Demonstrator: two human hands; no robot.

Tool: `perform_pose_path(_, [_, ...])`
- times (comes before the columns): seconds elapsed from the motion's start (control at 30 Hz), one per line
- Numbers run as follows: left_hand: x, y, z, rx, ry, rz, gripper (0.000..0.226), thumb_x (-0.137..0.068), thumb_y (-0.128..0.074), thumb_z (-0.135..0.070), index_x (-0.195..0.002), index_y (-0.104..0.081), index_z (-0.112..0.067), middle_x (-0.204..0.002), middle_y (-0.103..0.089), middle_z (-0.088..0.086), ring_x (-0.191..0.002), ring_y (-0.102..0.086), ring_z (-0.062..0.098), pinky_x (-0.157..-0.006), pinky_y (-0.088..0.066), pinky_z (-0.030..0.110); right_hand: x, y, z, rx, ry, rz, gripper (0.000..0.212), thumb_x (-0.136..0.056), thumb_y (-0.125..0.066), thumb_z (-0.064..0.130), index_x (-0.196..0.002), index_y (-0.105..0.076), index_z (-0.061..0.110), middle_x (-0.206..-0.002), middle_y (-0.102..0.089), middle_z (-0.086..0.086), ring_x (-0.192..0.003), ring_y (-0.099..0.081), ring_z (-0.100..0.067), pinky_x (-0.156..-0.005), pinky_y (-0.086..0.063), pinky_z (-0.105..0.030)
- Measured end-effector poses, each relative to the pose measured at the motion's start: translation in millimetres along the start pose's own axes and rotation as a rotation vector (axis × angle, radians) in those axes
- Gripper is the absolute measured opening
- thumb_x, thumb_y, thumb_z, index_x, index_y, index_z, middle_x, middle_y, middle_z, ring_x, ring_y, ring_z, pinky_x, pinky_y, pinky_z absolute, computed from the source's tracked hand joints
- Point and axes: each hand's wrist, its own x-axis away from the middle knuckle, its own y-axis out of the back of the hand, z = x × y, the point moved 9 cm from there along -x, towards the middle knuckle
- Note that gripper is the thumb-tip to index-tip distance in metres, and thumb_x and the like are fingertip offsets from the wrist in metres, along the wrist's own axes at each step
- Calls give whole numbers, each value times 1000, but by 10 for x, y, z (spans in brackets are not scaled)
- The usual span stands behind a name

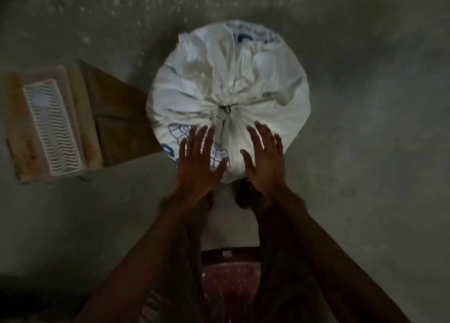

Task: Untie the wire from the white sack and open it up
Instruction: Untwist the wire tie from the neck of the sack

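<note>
A full white sack [263, 79] with blue print stands upright on the floor, seen from above. Its mouth is gathered at the centre and bound by a thin dark wire [225, 109]. The loose flap of the mouth spreads toward the far side. My left hand [198, 163] hovers over the sack's near edge, fingers spread, holding nothing. My right hand [264, 161] is beside it, also spread and empty. Both sets of fingertips are a short way below the wire knot, one on each side of the gathered neck. I cannot tell whether they touch the sack.
A brown cardboard box [114, 103] lies left of the sack, with a white slatted plastic tray [53, 127] on a pale board beside it. A dark red patterned stool [231, 274] is under me between my arms. Grey concrete floor surrounds the sack.
</note>
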Motion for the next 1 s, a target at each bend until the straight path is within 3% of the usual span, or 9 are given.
perform_pose_path(0.1, [-88, -239, 123, -4, 27, -58, 81, -91, -55, -58, -155, -26, -17, -162, -24, 5, -153, -8, 22, -120, -18, 50, -18, -218, -115, -51, 1, -110, 54, -100, -53, 31, -150, -39, 15, -160, -31, -4, -150, -23, -21, -120, -20, -48])
perform_pose_path(0.27, [-139, -470, 130, -58, -87, -145, 81, -92, -53, -58, -156, -23, -18, -163, -20, 4, -153, -5, 23, -120, -16, 52, 1, -483, -293, -2, 18, -211, 56, -99, -53, 32, -150, -38, 16, -160, -30, -4, -150, -22, -19, -119, -22, -49])
perform_pose_path(0.5, [29, -410, 181, -73, -108, -324, 78, -93, -54, -54, -155, -24, -19, -164, -19, 2, -153, -4, 23, -121, -13, 51, 37, -498, -326, -42, 77, -360, 58, -97, -56, 29, -151, -37, 17, -160, -30, -3, -149, -24, -19, -119, -24, -49])
perform_pose_path(0.7, [633, -194, 27, -15, -128, -470, 73, -94, -55, -48, -155, -26, -20, -163, -21, 2, -153, -6, 24, -118, -20, 54, 511, -288, -207, -90, 164, -474, 53, -99, -53, 30, -149, -39, 17, -158, -33, -2, -147, -28, -17, -118, -25, -48])
perform_pose_path(1.0, [1624, 233, -131, 39, -138, -561, 73, -96, -50, -54, -156, -21, -25, -164, -15, -2, -153, -2, 19, -120, -19, 51, 1447, 282, 10, -138, 248, -624, 54, -98, -54, 31, -149, -38, 18, -153, -41, -3, -143, -36, -19, -111, -36, -47])
